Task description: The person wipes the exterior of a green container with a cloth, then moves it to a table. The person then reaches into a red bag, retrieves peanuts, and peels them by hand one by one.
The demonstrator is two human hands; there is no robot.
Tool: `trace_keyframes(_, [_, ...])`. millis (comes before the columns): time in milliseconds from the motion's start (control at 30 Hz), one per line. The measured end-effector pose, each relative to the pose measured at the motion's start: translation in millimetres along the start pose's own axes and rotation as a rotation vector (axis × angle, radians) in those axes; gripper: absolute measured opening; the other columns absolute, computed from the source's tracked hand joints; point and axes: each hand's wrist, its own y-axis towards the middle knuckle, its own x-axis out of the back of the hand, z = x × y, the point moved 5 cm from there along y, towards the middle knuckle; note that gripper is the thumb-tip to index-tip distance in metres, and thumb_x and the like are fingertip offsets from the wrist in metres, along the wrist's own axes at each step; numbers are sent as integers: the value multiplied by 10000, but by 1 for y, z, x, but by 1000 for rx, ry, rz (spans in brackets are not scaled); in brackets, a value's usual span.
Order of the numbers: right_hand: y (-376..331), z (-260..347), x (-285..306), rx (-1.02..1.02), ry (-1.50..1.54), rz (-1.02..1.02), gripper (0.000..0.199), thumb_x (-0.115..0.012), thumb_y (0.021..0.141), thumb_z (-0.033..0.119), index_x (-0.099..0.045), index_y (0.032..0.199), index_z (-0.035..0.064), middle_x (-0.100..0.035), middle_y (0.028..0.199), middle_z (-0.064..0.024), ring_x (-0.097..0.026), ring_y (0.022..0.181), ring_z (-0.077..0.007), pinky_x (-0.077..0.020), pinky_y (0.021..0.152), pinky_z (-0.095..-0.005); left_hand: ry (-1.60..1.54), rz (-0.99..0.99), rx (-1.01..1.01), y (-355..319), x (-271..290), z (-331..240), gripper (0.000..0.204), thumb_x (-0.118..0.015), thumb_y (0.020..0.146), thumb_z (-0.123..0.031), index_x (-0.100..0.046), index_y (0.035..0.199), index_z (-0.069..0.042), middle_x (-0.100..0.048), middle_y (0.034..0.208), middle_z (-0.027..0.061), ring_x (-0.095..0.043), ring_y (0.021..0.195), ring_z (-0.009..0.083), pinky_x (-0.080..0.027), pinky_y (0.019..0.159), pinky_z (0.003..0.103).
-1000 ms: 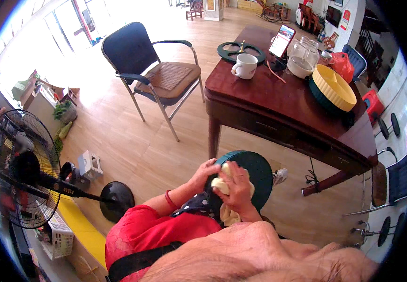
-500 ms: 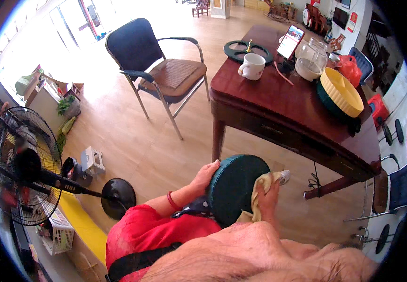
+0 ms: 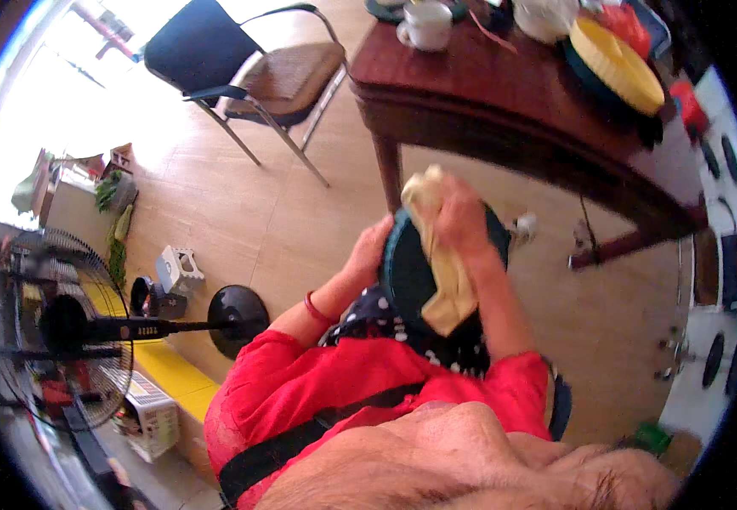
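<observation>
A round, dark green tray [image 3: 404, 276] rests tilted over my lap, its ridged side wall at the left. My left hand [image 3: 372, 248] grips that left edge, fingers round the ridges; a red band circles the wrist. Across the tray's face reaches my right hand [image 3: 460, 219], closed on a pale yellow cloth [image 3: 448, 293]. One bunched end of the cloth pokes up past the tray's far rim, and the rest hangs down over its face. Hand and cloth hide much of the tray's middle.
A dark red wooden table [image 3: 479, 81] stands ahead, bearing a white mug [image 3: 428, 27] and a yellow round tray [image 3: 615, 66]. At the far left is an armchair [image 3: 279, 85]. A standing fan [image 3: 58, 327], its round base [image 3: 238, 321] and a white basket [image 3: 152, 416] are at the left.
My right hand has carried the cloth from the tray's right edge up to its far rim. The left hand keeps its hold. The view has tipped downward.
</observation>
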Motion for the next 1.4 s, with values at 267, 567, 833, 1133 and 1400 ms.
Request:
trace_keyframes(267, [-132, -99, 35, -769, 387, -311, 383, -611, 838, 288, -567, 1114, 25, -630, 970, -143, -607, 893, -293, -459, 798, -358, -135, -41, 66, -6, -4, 4, 357, -446, 949, -353, -586, 971, -26, -626, 871, 44, -587, 753, 116, -492, 676, 263])
trace_keyframes(567, [-156, -43, 49, -485, -143, -270, 501, -640, 820, 283, -487, 1230, 37, -461, 1213, -244, -465, 1098, -394, -366, 952, -430, -191, -45, 146, 10, -1, 22, 393, -447, 941, -389, -588, 1001, -27, -641, 900, 74, -617, 771, 151, -511, 681, 279])
trace_keyframes(833, [-53, 14, 1, 9, -19, -150, 439, -655, 772, 322, -560, 1148, 117, -478, 1247, -185, -414, 1191, -366, -370, 949, -493, -287, 29, 75, 8, -1, 14, 379, -422, 953, -359, -568, 1089, -36, -631, 1008, 87, -611, 925, 173, -509, 795, 312])
trace_keyframes(1133, [-130, 58, -11, 394, 178, 179, 267, -611, 745, 205, -644, 1010, 199, -544, 1190, -120, -519, 1119, -263, -435, 915, -411, -308, 64, 168, 24, 15, 34, 367, -395, 968, -344, -571, 1031, -28, -624, 1010, 89, -605, 863, 164, -502, 772, 302])
trace_keyframes(1400, [-70, -30, 76, -633, 685, -587, 405, -616, 853, 233, -518, 1179, 12, -609, 1049, -130, -593, 909, -206, -470, 782, -310, -298, 117, 146, 23, 7, 25, 411, -408, 965, -328, -520, 1187, -2, -600, 1130, 109, -599, 966, 223, -498, 831, 334])
